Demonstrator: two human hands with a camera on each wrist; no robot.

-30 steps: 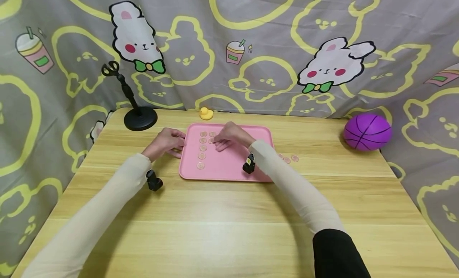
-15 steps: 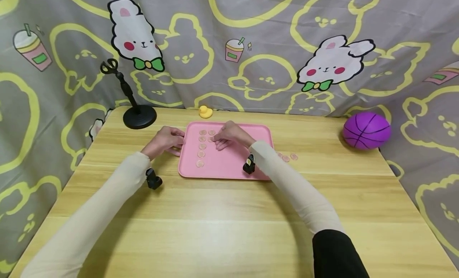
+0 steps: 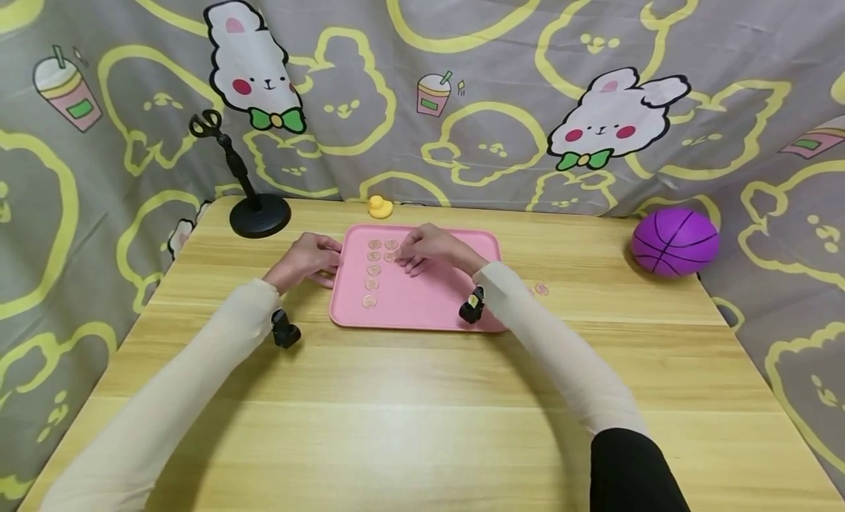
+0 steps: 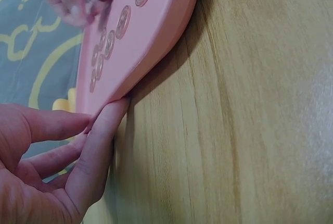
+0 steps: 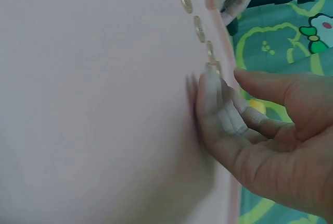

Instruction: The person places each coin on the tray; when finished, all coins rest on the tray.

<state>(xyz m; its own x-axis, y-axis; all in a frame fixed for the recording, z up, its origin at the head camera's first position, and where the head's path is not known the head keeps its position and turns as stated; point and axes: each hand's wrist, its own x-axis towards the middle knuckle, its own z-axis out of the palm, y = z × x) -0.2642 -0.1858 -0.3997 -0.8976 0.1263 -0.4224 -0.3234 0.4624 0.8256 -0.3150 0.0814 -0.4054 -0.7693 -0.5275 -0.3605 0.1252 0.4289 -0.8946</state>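
Observation:
A pink tray lies on the wooden table with coppery coins set on its left half. Several form a column along the left, and two more stand beside that column's far end. My left hand holds the tray's left rim, thumb and forefinger meeting at the edge in the left wrist view. Over the tray's far half is my right hand, its fingertips right beside the nearer coin of the short column. In the right wrist view its thumb stands apart from the fingers, with nothing between them.
Right of the tray lies a loose coin; the right sleeve covers others there. A yellow rubber duck sits behind the tray. A black stand is at the back left, a purple ball at the back right.
My right hand has loosened from the nearer coin of the short column and shifted slightly right. Its sleeve now hides more of the loose coins. The left hand stays at the rim.

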